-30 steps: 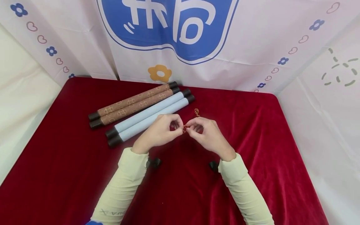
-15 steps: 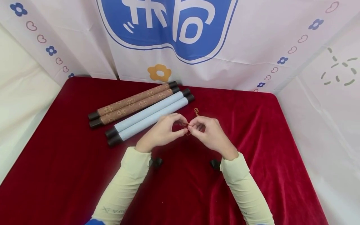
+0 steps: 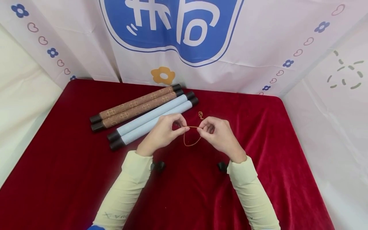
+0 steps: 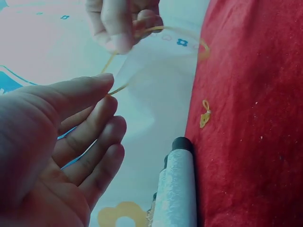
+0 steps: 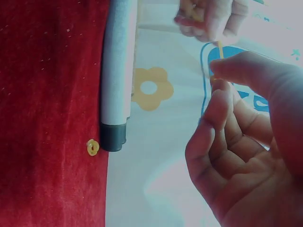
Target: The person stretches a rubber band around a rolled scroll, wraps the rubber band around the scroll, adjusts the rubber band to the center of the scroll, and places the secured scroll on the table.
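Note:
Between the two hands a thin orange-brown cord [image 3: 192, 145] stretches straight, with a loop of it hanging below. My left hand [image 3: 164, 131] pinches one side of the cord between thumb and index finger. Opposite it, my right hand [image 3: 219, 134] pinches the other side the same way. In the left wrist view the cord [image 4: 110, 62] runs from the left thumb tip up to the right hand [image 4: 118, 21]. Just beyond the right fingers, a second, small bundled cord [image 3: 200, 114] lies on the cloth.
Two light blue scrolls [image 3: 153, 116] with black ends lie side by side behind the left hand. Past them are two brown patterned scrolls [image 3: 138, 103]. A dark red cloth [image 3: 184, 191] covers the table, and a printed white curtain [image 3: 253, 57] hangs behind it.
The cord was bunched between touching fingertips. My hands have since drawn apart, and it now spans the gap as an opened loop. The scrolls and the small bundled cord stayed put.

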The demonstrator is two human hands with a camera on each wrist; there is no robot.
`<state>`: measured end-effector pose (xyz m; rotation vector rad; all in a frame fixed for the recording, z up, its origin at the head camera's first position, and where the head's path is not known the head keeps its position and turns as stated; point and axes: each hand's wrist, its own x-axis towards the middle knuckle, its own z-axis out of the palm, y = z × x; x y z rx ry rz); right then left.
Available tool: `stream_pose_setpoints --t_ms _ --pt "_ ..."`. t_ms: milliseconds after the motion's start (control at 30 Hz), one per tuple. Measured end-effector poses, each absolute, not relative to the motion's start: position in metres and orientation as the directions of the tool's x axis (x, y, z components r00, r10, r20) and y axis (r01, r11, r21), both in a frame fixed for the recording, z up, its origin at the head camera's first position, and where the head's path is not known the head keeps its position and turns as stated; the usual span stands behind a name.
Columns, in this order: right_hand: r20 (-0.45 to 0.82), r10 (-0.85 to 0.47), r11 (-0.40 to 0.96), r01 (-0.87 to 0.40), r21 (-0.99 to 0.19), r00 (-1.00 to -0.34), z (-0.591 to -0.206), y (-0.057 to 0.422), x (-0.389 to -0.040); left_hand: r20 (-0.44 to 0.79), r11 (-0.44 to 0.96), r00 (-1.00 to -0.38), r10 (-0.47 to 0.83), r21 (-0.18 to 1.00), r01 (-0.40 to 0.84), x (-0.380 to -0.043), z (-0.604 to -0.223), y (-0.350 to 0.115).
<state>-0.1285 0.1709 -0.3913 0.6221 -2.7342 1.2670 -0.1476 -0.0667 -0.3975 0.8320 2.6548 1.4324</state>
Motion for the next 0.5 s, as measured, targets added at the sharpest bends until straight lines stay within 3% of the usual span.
stream_pose_setpoints --t_ms 233,500 --pt "0.243 -0.329 0.578 -0.398 -0.713 -0.913 -0.399 0.166 -0.13 0.261 0.469 -0.852 0.454 0.743 0.477 -0.146 -0.395 -0.066" --pt "0.216 -0.35 0.579 -0.391 -0.715 -0.912 -0.404 0.159 -0.131 0.197 0.581 -0.888 0.415 0.694 0.425 -0.144 -0.391 -0.068"
